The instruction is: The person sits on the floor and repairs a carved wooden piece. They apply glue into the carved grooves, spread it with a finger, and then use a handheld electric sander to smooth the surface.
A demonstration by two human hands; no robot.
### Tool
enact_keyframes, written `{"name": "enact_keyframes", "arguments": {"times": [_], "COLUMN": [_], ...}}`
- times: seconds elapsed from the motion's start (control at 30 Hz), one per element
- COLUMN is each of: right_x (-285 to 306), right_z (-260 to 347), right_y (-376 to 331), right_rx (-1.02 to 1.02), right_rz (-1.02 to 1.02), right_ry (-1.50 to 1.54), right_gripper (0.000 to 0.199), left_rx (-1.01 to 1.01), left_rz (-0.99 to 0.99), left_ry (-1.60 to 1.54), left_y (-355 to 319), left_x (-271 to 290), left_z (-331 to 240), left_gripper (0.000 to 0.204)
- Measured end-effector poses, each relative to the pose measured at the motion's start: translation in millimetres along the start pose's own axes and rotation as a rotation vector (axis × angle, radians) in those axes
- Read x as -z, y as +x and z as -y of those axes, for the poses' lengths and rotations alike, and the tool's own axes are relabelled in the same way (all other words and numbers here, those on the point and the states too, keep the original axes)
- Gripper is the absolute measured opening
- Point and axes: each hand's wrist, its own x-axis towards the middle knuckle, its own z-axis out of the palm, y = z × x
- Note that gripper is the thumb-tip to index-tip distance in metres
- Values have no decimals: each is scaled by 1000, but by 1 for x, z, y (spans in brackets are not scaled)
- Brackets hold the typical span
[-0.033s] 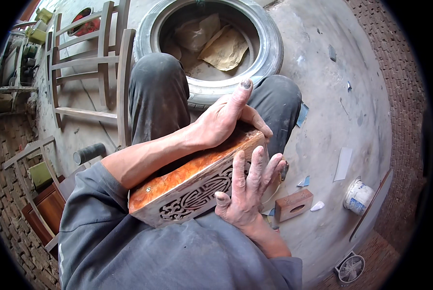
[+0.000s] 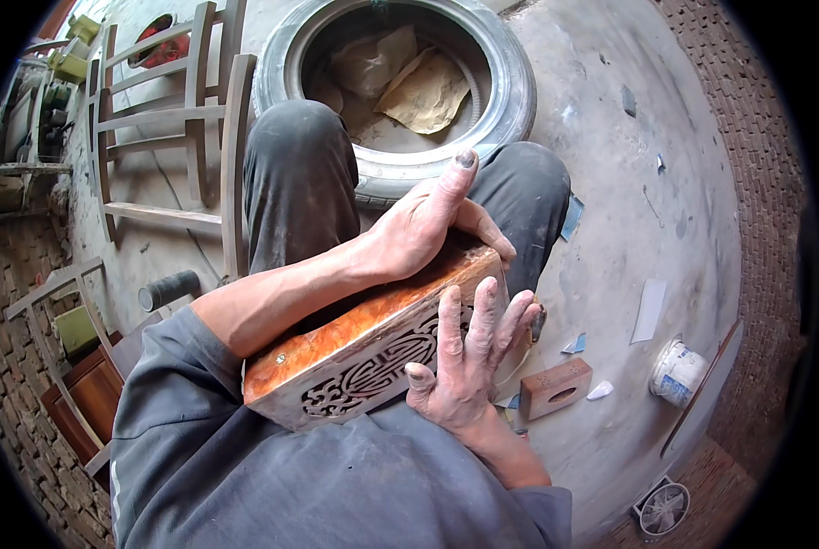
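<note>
A wooden box [image 2: 272, 398] lies slantwise across my lap, against my grey shirt. Its top side is glossy orange-brown with mottled grain, and the side towards me is pale, dusty and pierced with a round fretwork pattern. My left hand [image 2: 423, 224] reaches over the box to its far right end; the thumb points up and the fingers curl over that end, some of them hidden. Against the fretwork side near the right end rests my right hand [image 2: 464, 375], fingers spread and dusted white, holding no tool.
A tyre [image 2: 277, 78] with crumpled brown paper [image 2: 423, 91] inside lies beyond my knees. Wooden frames [image 2: 236, 174] stand to the left, near a dark cylinder [image 2: 169, 290]. At right are a small wooden box [image 2: 556, 388], a white bucket [image 2: 678, 373] and a fan [image 2: 663, 509].
</note>
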Motion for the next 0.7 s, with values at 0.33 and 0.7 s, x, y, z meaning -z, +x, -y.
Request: {"name": "enact_keyframes", "arguments": {"times": [0.33,0.7], "right_x": [1,2], "right_z": [-10,-12], "right_y": [6,7], "right_rx": [-33,6], "right_rz": [-8,-41], "right_ry": [27,-82], "right_gripper": [72,73], "left_rx": [-42,-35], "left_rz": [-7,-4], "left_ry": [37,42], "left_y": [-1,0], "left_x": [-1,0], "left_z": [-2,0], "left_gripper": [107,109]}}
